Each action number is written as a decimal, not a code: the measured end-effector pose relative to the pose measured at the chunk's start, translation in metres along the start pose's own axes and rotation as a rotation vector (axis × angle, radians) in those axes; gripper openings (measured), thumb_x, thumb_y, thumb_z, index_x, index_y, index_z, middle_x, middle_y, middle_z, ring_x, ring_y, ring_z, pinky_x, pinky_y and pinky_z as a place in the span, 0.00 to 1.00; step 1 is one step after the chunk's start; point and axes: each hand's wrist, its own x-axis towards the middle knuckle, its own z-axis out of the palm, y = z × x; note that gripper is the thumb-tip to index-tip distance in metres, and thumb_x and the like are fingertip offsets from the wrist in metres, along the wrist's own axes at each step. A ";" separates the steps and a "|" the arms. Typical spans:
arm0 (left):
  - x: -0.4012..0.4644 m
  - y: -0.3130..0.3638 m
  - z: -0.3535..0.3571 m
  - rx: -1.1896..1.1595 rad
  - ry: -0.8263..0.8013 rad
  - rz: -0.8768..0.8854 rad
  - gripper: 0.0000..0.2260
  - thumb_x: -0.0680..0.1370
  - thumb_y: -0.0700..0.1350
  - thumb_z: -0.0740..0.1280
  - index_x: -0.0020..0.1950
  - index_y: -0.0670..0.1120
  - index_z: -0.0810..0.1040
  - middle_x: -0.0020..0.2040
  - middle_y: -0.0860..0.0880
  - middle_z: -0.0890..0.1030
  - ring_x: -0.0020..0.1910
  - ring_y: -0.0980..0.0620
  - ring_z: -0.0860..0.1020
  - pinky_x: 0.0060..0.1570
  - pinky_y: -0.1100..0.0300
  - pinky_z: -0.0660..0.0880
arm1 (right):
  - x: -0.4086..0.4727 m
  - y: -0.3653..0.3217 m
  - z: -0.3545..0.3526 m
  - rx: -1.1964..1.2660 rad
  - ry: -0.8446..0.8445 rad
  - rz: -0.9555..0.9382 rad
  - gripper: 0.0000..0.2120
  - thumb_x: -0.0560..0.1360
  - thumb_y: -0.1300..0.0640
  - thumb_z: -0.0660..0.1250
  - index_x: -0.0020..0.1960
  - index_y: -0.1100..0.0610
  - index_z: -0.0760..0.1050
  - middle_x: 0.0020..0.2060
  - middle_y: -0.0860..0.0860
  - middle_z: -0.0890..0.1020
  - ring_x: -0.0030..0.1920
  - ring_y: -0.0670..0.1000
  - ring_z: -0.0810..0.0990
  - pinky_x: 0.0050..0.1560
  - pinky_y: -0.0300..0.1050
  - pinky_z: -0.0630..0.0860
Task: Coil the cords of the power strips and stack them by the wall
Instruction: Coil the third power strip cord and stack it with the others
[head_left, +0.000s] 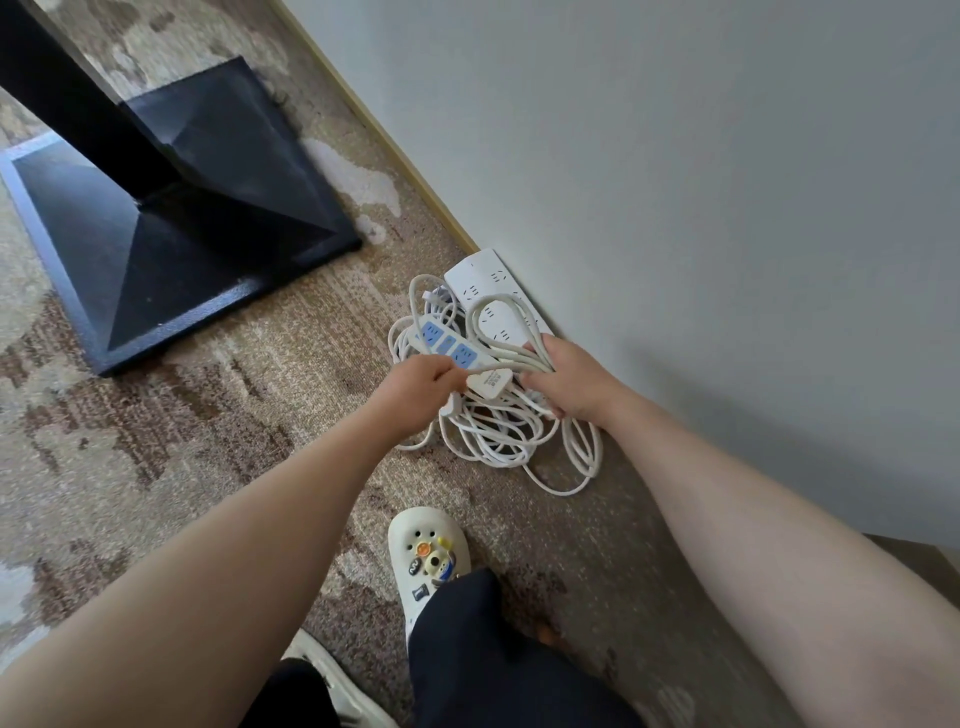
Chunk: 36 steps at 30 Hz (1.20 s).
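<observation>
Both our hands are working low over the pile at about 1 o'clock from our feet. Our left hand (423, 382) is pinching the near end of the blue-socket power strip (449, 349), fingers curled round its edge, while our right hand (569, 379) is gripping a gathered loop of white cord (498, 317) together with more strands below it.

Going from largest to smallest, we are reaching toward the grey wall (675, 182) running along the right, with the patterned carpet (234, 389) under everything and a black table base (171, 218) sitting at 10 o'clock from the pile. The wide white power strip (483, 280) is lying flat against the wall at 12 o'clock from our hands, partly under the loop. Loose cord coils (498, 441) are spilling toward us at 6 o'clock, well short of tidy. A white plug (491, 384) is hanging between our hands.

We judge that we are mid-coil on the blue strip's cord: one strip is parked by the wall, this one not yet stacked. The next move probably calls for drawing the slack into even loops, then laying the strip on the white one.

The plug is carrying small blue print, too blurred for us to read.
</observation>
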 end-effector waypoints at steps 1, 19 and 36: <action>-0.001 -0.004 -0.001 0.104 0.026 0.022 0.12 0.82 0.49 0.60 0.46 0.45 0.79 0.35 0.49 0.76 0.29 0.52 0.69 0.32 0.58 0.69 | 0.000 0.003 0.001 -0.055 0.009 -0.013 0.07 0.78 0.59 0.68 0.56 0.57 0.74 0.41 0.51 0.79 0.35 0.49 0.77 0.35 0.43 0.73; -0.003 0.024 -0.050 0.437 -0.085 0.306 0.09 0.81 0.52 0.58 0.50 0.54 0.78 0.39 0.56 0.80 0.29 0.59 0.74 0.32 0.65 0.74 | -0.002 0.006 0.017 -0.739 -0.315 -0.165 0.10 0.82 0.44 0.59 0.48 0.50 0.65 0.39 0.47 0.74 0.42 0.52 0.76 0.36 0.45 0.66; 0.050 0.011 -0.008 -0.214 -0.305 -0.063 0.09 0.81 0.47 0.63 0.50 0.47 0.82 0.33 0.48 0.75 0.27 0.55 0.69 0.30 0.63 0.69 | -0.042 0.020 0.009 -0.211 0.249 -0.592 0.08 0.79 0.54 0.65 0.44 0.51 0.68 0.30 0.39 0.66 0.29 0.41 0.70 0.31 0.31 0.67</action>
